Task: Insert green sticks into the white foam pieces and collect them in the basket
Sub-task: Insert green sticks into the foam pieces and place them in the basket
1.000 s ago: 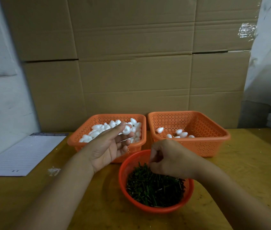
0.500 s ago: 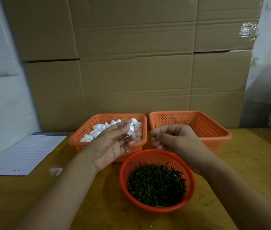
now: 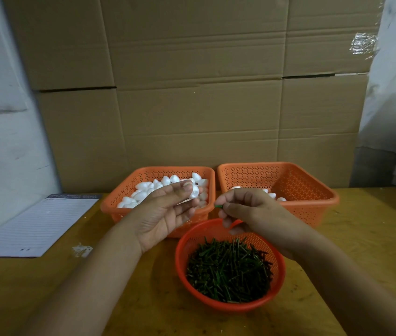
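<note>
My left hand (image 3: 165, 212) pinches a white foam piece (image 3: 194, 191) at its fingertips, raised in front of the left orange basket (image 3: 119, 209), which is full of loose foam pieces (image 3: 143, 190). My right hand (image 3: 248, 209) pinches a short green stick (image 3: 218, 206), its tip pointing left toward the foam piece, a small gap between them. Below both hands a round red basket (image 3: 182, 263) holds a heap of green sticks (image 3: 228, 270). The right orange basket (image 3: 313, 195) holds several foam pieces, partly hidden behind my right hand.
A lined white notepad (image 3: 37, 226) lies at the table's left. A small white scrap (image 3: 81, 249) sits near it. Stacked cardboard boxes (image 3: 192, 93) form a wall right behind the baskets. The yellow wooden table (image 3: 374, 238) extends to the right.
My right hand rose out of the round basket with a green stick and brought it level with the foam piece. My left hand shifted slightly right and up.
</note>
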The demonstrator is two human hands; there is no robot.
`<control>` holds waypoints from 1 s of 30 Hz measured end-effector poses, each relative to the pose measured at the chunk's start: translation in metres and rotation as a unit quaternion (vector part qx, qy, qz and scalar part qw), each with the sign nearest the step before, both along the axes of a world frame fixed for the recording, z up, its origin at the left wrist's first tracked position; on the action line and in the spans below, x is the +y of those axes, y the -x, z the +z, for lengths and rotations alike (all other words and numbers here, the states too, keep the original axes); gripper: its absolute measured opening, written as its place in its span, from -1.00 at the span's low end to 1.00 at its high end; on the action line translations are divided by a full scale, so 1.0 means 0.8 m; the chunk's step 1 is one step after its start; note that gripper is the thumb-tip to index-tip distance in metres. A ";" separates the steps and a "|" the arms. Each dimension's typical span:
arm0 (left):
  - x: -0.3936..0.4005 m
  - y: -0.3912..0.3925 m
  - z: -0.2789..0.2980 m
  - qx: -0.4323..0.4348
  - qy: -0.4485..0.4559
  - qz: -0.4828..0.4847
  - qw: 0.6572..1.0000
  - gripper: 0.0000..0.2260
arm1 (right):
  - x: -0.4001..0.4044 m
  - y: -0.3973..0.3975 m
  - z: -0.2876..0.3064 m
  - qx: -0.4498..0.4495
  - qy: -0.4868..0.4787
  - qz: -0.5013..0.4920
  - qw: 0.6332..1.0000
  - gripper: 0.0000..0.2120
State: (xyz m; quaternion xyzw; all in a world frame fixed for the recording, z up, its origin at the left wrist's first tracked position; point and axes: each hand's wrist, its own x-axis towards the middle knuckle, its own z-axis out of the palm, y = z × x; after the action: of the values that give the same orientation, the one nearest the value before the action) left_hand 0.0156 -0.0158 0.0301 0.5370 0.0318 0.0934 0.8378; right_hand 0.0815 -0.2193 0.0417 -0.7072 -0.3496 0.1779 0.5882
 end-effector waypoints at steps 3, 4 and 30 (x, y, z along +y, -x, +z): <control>0.002 0.000 -0.001 -0.005 0.004 -0.004 1.000 -0.72 | -0.001 0.000 -0.001 0.001 0.015 0.009 1.000 -0.82; 0.001 0.000 -0.001 -0.009 0.004 -0.007 1.000 -0.75 | -0.001 0.000 -0.002 0.001 0.023 0.014 1.000 -0.80; -0.021 0.008 0.014 -0.154 -0.021 -0.024 0.988 -0.56 | 0.005 -0.013 -0.022 -0.288 0.255 0.037 0.922 -0.76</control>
State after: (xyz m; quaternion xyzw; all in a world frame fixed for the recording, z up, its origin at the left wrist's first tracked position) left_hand 0.0089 -0.0327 0.0415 0.5340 -0.1126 0.1556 0.8234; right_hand 0.0919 -0.2157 0.0243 -0.8407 -0.4725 0.0710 0.2547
